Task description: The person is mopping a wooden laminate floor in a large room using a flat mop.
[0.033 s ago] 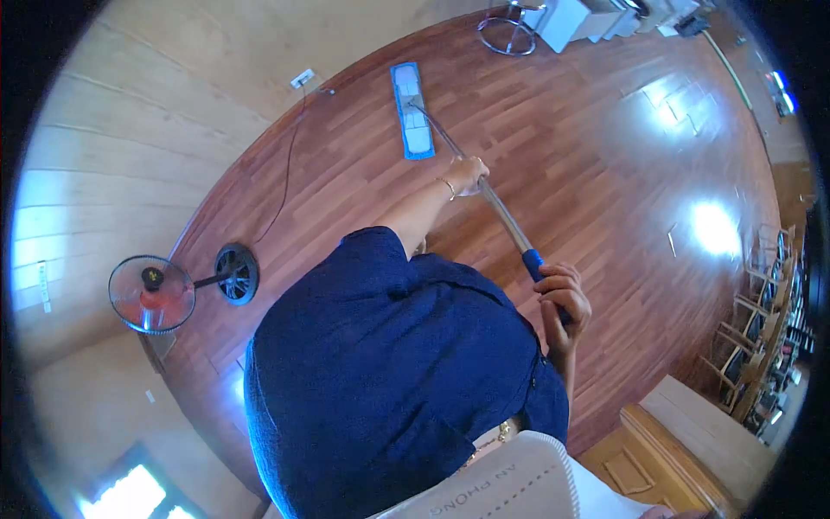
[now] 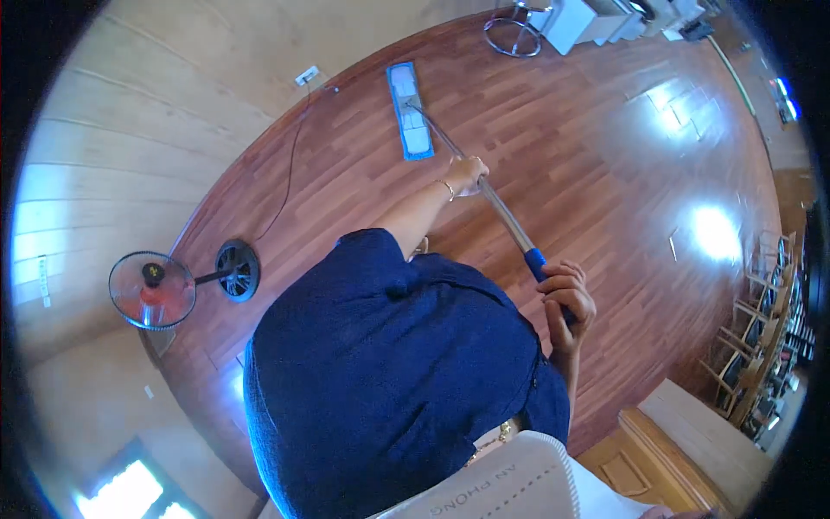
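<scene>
1. The left hand (image 2: 467,173) is closed round the metal mop handle (image 2: 497,208) about halfway along its length, fingers wrapped over the shaft; a thin bracelet sits on that wrist.
2. The right hand (image 2: 566,294) is closed round the upper end of the same handle, just past the blue grip (image 2: 535,259), with the knuckles facing up.
3. The handle runs at a slant from the right hand, past the left hand, down to the flat mop head (image 2: 410,111) on the floor.
4. The mop head is a long, narrow blue pad with a paler middle. It lies flat on the reddish wooden floor (image 2: 605,156), near the foot of the pale panelled wall (image 2: 173,104).
5. The person's dark blue top (image 2: 389,372) fills the lower middle of the view, and both arms reach out from it towards the handle.
6. A pedestal fan (image 2: 151,290) with a round black base (image 2: 237,270) stands at the left, close to the wall. A thin cable (image 2: 290,173) trails from it across the floor to a wall socket (image 2: 306,75).
7. A round chrome stool base (image 2: 513,35) stands at the top, beside pale furniture.
8. Wooden chairs (image 2: 748,346) cluster at the right edge, too small to tell apart.
9. No open container shows clearly enough for its contents to be told.
</scene>
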The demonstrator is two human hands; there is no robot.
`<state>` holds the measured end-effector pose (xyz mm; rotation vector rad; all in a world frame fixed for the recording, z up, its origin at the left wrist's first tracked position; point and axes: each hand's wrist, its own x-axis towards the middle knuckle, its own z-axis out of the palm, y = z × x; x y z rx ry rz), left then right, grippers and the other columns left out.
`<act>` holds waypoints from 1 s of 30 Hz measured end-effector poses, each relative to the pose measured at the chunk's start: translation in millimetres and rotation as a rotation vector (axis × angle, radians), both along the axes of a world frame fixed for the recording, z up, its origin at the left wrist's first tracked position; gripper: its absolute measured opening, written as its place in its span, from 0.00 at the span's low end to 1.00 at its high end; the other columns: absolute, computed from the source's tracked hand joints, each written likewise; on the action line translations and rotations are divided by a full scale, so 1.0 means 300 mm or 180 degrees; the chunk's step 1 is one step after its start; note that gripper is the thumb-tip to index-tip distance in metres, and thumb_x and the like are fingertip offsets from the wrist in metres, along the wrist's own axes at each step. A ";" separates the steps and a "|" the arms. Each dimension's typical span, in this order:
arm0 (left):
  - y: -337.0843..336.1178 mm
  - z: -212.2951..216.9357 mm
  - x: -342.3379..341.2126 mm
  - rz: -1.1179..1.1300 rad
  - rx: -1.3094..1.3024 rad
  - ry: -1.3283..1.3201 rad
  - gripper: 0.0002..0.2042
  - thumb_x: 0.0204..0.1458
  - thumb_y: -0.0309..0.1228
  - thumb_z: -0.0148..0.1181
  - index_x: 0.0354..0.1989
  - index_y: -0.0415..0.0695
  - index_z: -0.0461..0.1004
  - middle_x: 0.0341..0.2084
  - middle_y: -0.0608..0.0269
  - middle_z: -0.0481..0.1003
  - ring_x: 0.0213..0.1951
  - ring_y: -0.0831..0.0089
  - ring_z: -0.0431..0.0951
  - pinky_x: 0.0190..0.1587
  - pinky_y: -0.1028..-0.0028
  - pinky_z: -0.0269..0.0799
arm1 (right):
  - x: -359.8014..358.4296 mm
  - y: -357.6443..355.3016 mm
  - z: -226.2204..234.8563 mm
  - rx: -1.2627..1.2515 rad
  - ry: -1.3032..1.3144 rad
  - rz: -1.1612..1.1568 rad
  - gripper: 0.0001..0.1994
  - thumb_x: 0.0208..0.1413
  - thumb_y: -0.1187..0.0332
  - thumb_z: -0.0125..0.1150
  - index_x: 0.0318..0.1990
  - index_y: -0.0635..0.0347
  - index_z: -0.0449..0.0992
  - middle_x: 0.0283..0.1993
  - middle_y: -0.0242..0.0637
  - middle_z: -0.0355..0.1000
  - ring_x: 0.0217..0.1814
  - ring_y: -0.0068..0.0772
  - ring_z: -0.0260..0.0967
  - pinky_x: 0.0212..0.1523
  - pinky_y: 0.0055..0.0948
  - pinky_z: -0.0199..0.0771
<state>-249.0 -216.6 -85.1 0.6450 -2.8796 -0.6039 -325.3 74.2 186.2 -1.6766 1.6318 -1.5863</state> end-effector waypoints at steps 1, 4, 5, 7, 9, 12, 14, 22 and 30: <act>0.004 0.022 0.047 0.0205 -0.0141 0.0301 0.03 0.33 0.31 0.59 0.18 0.51 0.71 0.23 0.59 0.72 0.34 0.58 0.75 0.30 0.55 0.66 | 0.005 -0.020 0.014 0.0018 -0.0013 0.0047 0.02 0.41 0.73 0.57 0.24 0.60 0.72 0.29 0.40 0.75 0.42 0.45 0.73 0.55 0.48 0.60; 0.031 0.030 0.182 0.0730 0.0160 0.0055 0.04 0.38 0.32 0.57 0.17 0.52 0.69 0.23 0.66 0.73 0.34 0.63 0.74 0.31 0.56 0.59 | 0.004 -0.069 0.046 -0.0033 -0.0071 0.0453 0.05 0.39 0.68 0.58 0.22 0.58 0.72 0.26 0.38 0.75 0.37 0.43 0.75 0.55 0.46 0.60; 0.035 0.008 0.243 0.0905 0.0371 0.0031 0.06 0.39 0.34 0.58 0.16 0.52 0.68 0.22 0.67 0.73 0.36 0.65 0.74 0.33 0.56 0.56 | 0.020 -0.086 0.067 -0.0035 -0.0103 0.0531 0.05 0.39 0.68 0.58 0.22 0.58 0.72 0.26 0.38 0.75 0.37 0.43 0.75 0.55 0.46 0.60; 0.028 0.008 0.353 0.0962 0.0415 0.0039 0.07 0.40 0.35 0.59 0.16 0.52 0.68 0.21 0.68 0.72 0.36 0.66 0.73 0.34 0.56 0.55 | 0.062 -0.129 0.089 -0.0091 -0.0406 0.0865 0.09 0.38 0.62 0.59 0.21 0.58 0.73 0.25 0.38 0.75 0.36 0.43 0.74 0.54 0.46 0.61; 0.050 0.016 0.464 0.1154 0.0264 0.0079 0.10 0.41 0.37 0.61 0.16 0.53 0.67 0.21 0.69 0.71 0.36 0.67 0.73 0.36 0.55 0.55 | 0.084 -0.175 0.074 -0.0052 -0.0462 0.1062 0.12 0.38 0.57 0.59 0.20 0.58 0.75 0.25 0.39 0.75 0.34 0.44 0.74 0.54 0.46 0.61; 0.046 0.012 0.638 0.1522 0.0381 -0.0335 0.12 0.42 0.41 0.63 0.18 0.52 0.67 0.23 0.69 0.72 0.38 0.65 0.73 0.40 0.52 0.58 | 0.143 -0.258 0.062 0.0062 -0.0954 0.1751 0.12 0.39 0.58 0.59 0.21 0.58 0.75 0.24 0.38 0.74 0.35 0.44 0.74 0.52 0.46 0.59; 0.064 0.019 0.757 0.1596 0.0226 -0.0238 0.12 0.44 0.41 0.61 0.18 0.52 0.67 0.24 0.66 0.71 0.38 0.63 0.73 0.39 0.51 0.59 | 0.179 -0.308 0.022 0.0205 -0.1117 0.2183 0.11 0.40 0.59 0.59 0.21 0.58 0.75 0.25 0.38 0.74 0.37 0.44 0.73 0.51 0.45 0.58; 0.141 0.022 1.146 0.2258 0.0546 -0.0654 0.11 0.36 0.42 0.62 0.21 0.52 0.67 0.27 0.60 0.72 0.37 0.55 0.74 0.42 0.47 0.62 | 0.347 -0.422 -0.090 0.0890 -0.1315 0.2949 0.04 0.44 0.72 0.59 0.23 0.60 0.73 0.29 0.38 0.73 0.45 0.43 0.71 0.53 0.44 0.61; 0.291 0.030 1.139 0.2687 0.0641 -0.0659 0.08 0.33 0.39 0.60 0.14 0.52 0.68 0.20 0.60 0.72 0.35 0.56 0.75 0.41 0.47 0.63 | 0.316 -0.389 -0.040 0.1161 -0.2183 0.2723 0.04 0.46 0.74 0.60 0.23 0.62 0.74 0.30 0.39 0.72 0.42 0.42 0.71 0.48 0.42 0.67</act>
